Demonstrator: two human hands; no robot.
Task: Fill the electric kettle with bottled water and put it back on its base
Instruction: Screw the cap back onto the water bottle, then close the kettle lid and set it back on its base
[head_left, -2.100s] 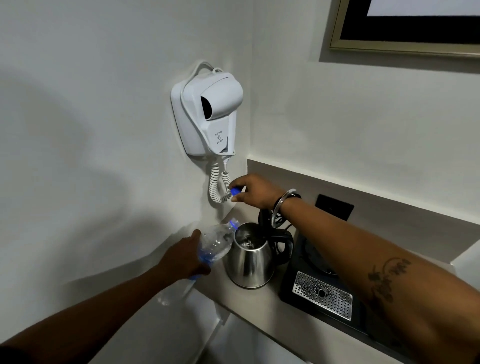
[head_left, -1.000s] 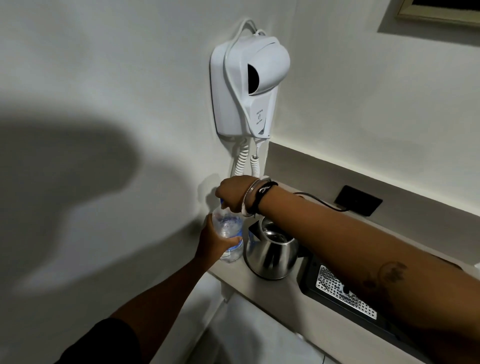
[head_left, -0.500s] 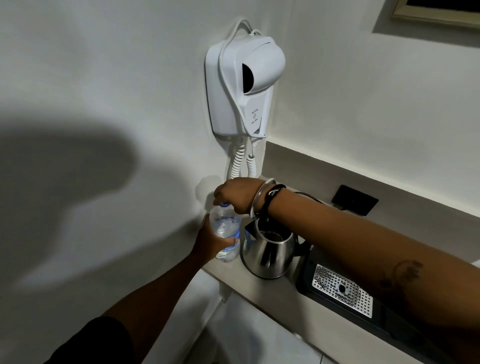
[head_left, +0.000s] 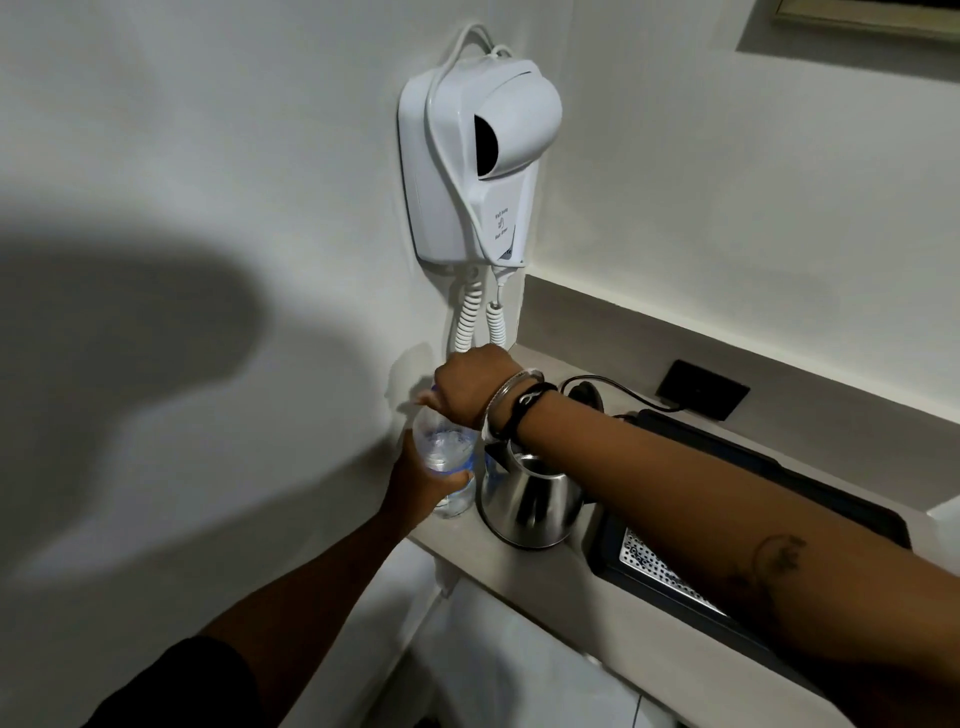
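A clear plastic water bottle (head_left: 445, 451) with a blue label stands upright on the beige counter (head_left: 524, 577) at its left end. My left hand (head_left: 422, 483) grips its body. My right hand (head_left: 470, 387) is closed over the bottle's top, where a sliver of blue cap shows. Just to the right stands the steel electric kettle (head_left: 530, 501), its lid open; my right forearm crosses over it. The black kettle base (head_left: 586, 393) with its cord lies behind, near the wall, with nothing on it.
A white wall-mounted hair dryer (head_left: 478, 161) with a coiled cord (head_left: 465, 322) hangs right above the bottle. A black tray with a perforated metal grate (head_left: 660, 571) sits right of the kettle. A black wall socket (head_left: 702, 389) is behind. The counter edge drops off in front.
The bottle went from tilted beside the kettle to upright on the counter. My right hand, which held the blue cap up by the cord, came down onto the bottle's top.
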